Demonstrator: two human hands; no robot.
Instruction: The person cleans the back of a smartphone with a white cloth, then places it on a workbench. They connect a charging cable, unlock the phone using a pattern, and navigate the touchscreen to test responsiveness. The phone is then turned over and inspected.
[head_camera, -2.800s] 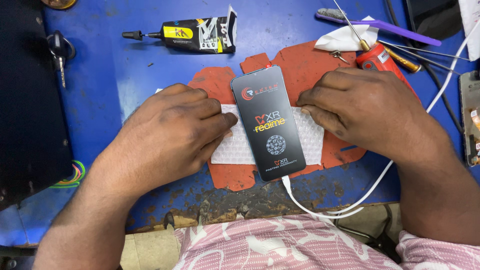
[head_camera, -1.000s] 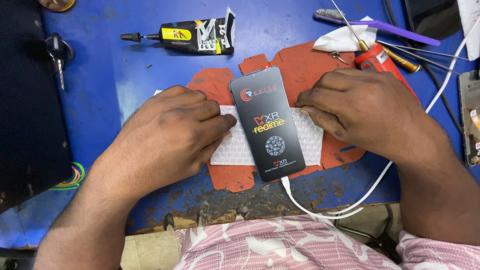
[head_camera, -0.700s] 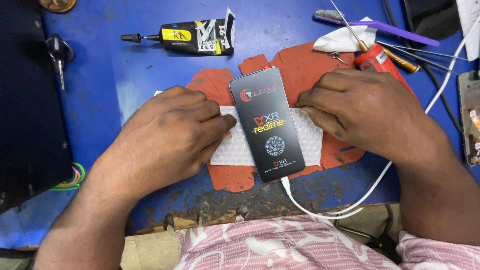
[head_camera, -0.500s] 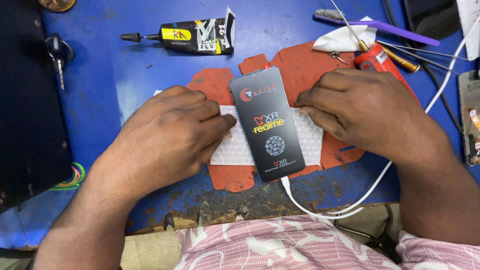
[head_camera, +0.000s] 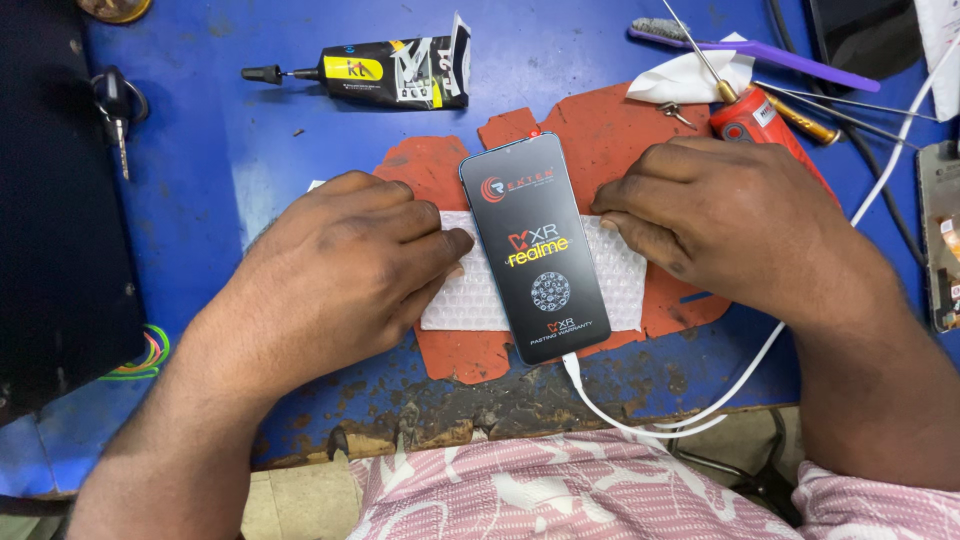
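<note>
Bare hands (head_camera: 340, 270); pink shirt (head_camera: 560, 490) — white leaf pattern.

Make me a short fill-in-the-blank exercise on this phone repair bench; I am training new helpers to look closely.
1. The black phone lies on a white ______ sheet, which rests on a red mat.
2. A ______ cable is plugged into the end of the phone nearest the person.
3. The left hand and the right hand press down on ______ sides of the phone.
4. The black glue tube lies on the ______ table.

Missing words: bubble wrap; white; opposite; blue
</note>
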